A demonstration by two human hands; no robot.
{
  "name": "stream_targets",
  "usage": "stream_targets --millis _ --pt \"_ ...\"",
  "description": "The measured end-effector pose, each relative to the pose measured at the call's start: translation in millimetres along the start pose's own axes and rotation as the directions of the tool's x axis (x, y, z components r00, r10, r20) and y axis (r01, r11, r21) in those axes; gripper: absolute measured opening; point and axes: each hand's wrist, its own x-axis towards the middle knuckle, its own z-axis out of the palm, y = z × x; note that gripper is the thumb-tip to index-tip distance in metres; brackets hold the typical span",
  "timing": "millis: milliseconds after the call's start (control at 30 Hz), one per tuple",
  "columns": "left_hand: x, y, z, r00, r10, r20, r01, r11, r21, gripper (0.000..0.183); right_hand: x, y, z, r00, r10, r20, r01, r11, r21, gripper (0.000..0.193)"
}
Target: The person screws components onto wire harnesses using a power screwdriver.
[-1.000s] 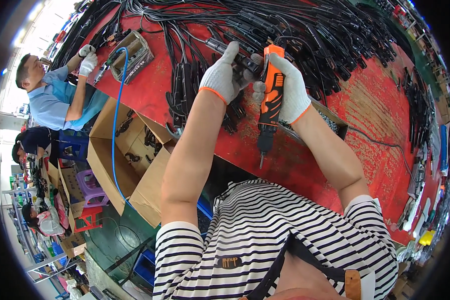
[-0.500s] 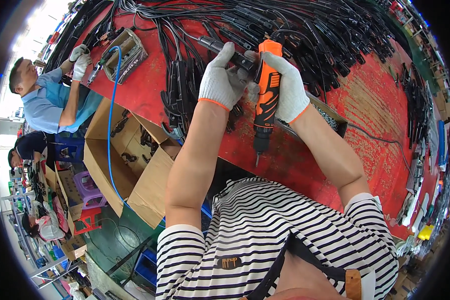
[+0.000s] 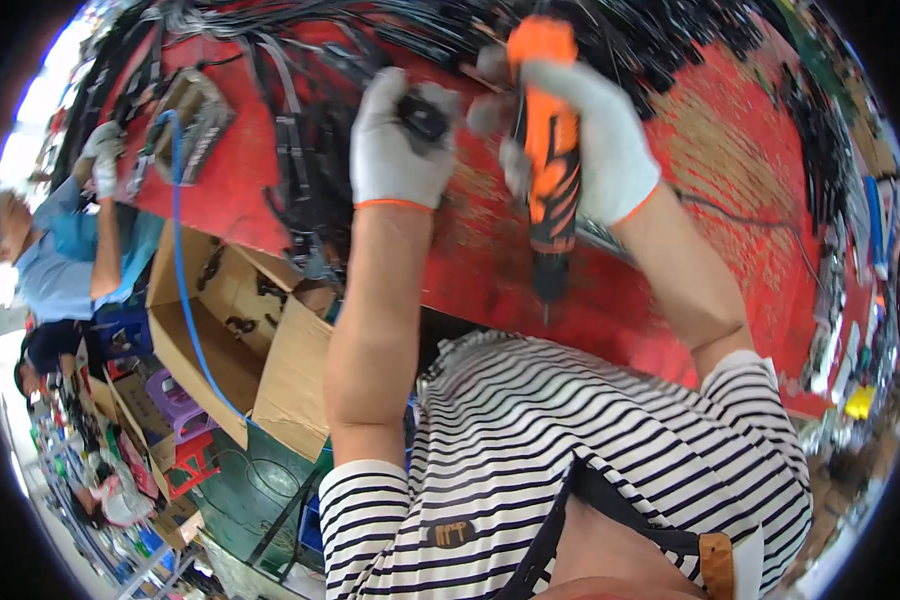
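Observation:
In a white knit glove, my left hand (image 3: 398, 165) is closed round a black plastic part (image 3: 423, 118), whose end faces up between thumb and fingers; blur hides its details. My right hand (image 3: 610, 150), also gloved, grips an orange and black cordless screwdriver (image 3: 553, 175). Its bit points down toward my body over the red table (image 3: 620, 305). A gap separates the black part from the tool. To the left of my left hand lie several black cabled parts (image 3: 300, 170).
An open cardboard box (image 3: 195, 320) with dark parts stands left, below the table edge. A blue hose (image 3: 182, 250) crosses it. A small carton (image 3: 205, 125) sits at the far left, near a person in a blue shirt (image 3: 60, 270). Black cables (image 3: 410, 35) cover the far side.
My hands have moved apart: the left, with the black part, has gone left and turned it end-up. The screwdriver has shifted slightly right. The surroundings have slid left and blurred.

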Motion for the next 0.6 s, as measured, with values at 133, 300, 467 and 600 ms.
stream_targets --millis 133,300,467,600 --pt "1.8 4.8 -10.7 0.977 -0.157 0.143 0.182 0.966 -0.185 0.015 -19.8 -53.9 -1.2 0.764 -0.61 -0.209 0.598 0.792 -0.125 0.026" --pt "-0.3 -9.7 -8.8 0.996 -0.065 0.056 0.074 0.98 -0.185 0.027 -32.0 -61.9 -41.2 0.568 -0.821 -0.064 0.791 0.565 -0.235 0.03" --pt "-1.0 -9.5 -17.3 0.991 -0.12 0.053 0.128 0.975 -0.182 0.026 1.6 -35.4 -82.8 0.527 -0.822 0.214 0.703 0.564 0.433 0.038" --pt "-2.9 -9.4 -19.1 0.993 -0.116 0.008 0.116 0.981 -0.153 0.027 8.8 -26.5 -87.4 0.561 -0.808 0.178 0.738 0.586 0.333 0.038"
